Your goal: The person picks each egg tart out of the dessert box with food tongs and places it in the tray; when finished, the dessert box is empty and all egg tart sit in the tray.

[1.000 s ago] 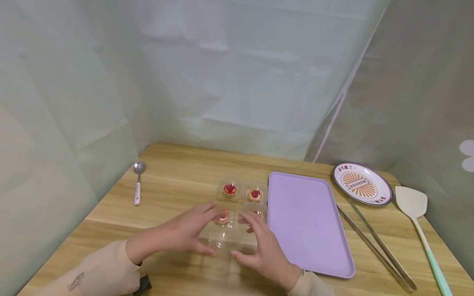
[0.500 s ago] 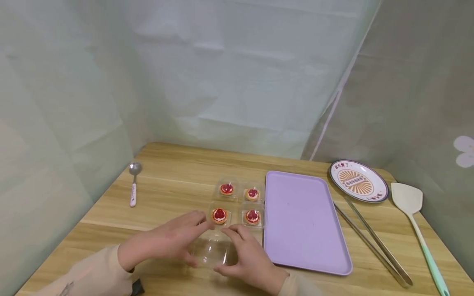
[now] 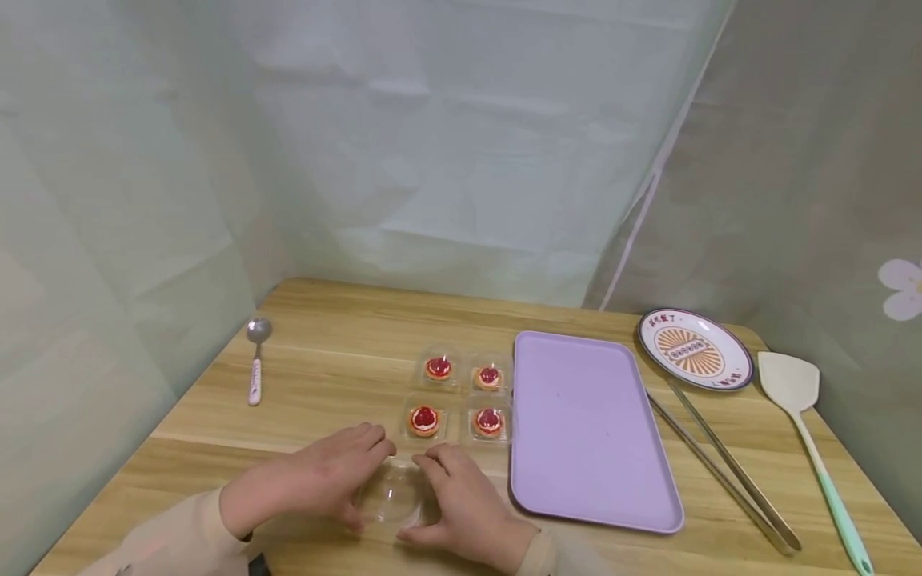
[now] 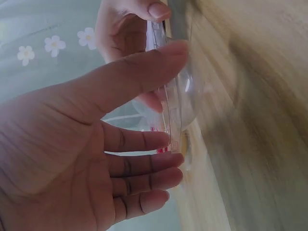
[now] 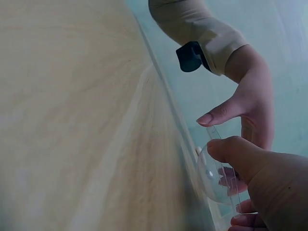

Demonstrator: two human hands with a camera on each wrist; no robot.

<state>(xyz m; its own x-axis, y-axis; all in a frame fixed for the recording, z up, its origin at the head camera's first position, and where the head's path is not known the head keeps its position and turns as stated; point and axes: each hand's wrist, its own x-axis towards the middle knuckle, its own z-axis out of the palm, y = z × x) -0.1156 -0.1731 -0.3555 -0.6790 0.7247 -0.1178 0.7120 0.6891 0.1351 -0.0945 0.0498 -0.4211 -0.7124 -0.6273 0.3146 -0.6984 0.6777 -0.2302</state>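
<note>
Near the front of the table, both hands hold a clear plastic container (image 3: 396,498) with a rounded dome. My left hand (image 3: 313,482) has its left edge between thumb and fingers. The opposite edge is pinched by my right hand (image 3: 464,506). In the left wrist view the dome (image 4: 190,94) bulges toward the wooden tabletop, and no food shows inside. The right wrist view shows the container (image 5: 208,178) tilted on its side in the frame, with both thumbs on its rim. Just beyond the hands sit several small red-topped tarts (image 3: 424,421) in clear cases.
A lilac tray (image 3: 591,432) lies right of the tarts. Farther right are a patterned plate (image 3: 695,350), metal tongs (image 3: 727,472) and a white spatula (image 3: 790,380) with a green handle. A spoon (image 3: 256,360) lies at the left table edge. Fabric curtains (image 3: 446,160) surround the table.
Both hands have moved toward the table's front and a little left with the clear container. The front tarts, partly covered by the fingers earlier, are now in full view.
</note>
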